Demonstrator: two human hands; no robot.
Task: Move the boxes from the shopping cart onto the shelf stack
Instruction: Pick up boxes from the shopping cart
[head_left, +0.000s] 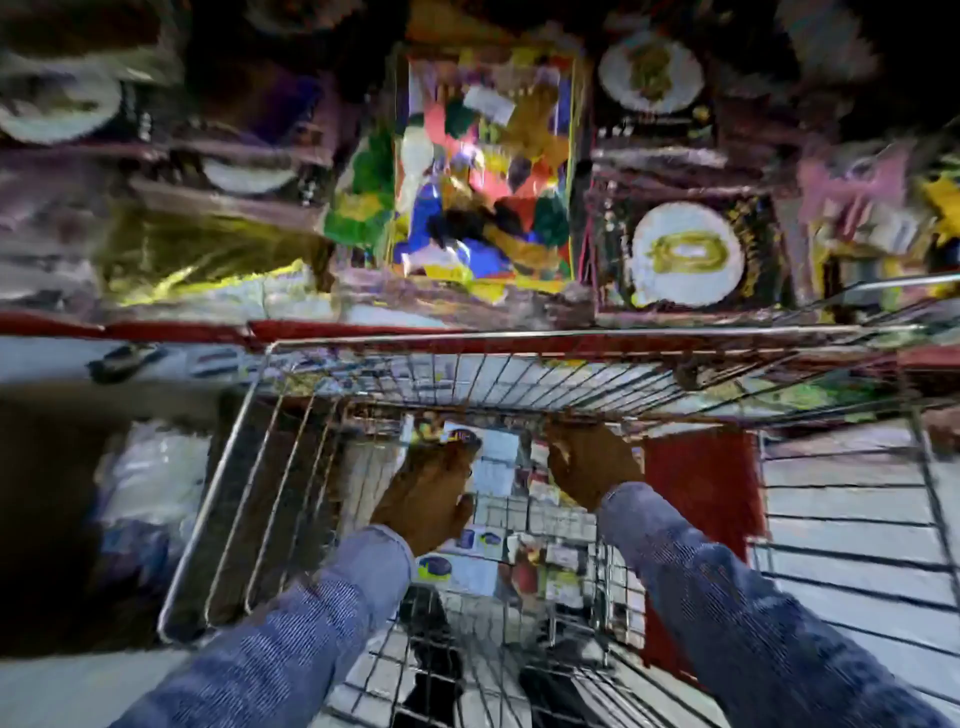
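Both my arms in blue sleeves reach down into a wire shopping cart. My left hand and my right hand each close on one end of a pale box that lies near the cart's far wall. More pale boxes with blue labels lie lower in the cart. Beyond the cart stands the shelf stack, with dark boxes that bear white plate pictures. The frame is blurred, so the exact finger contact is hard to read.
A red shelf edge runs across just past the cart. A colourful box sits at the centre of the shelf, gold packaging to its left. A red panel lies at the cart's right side.
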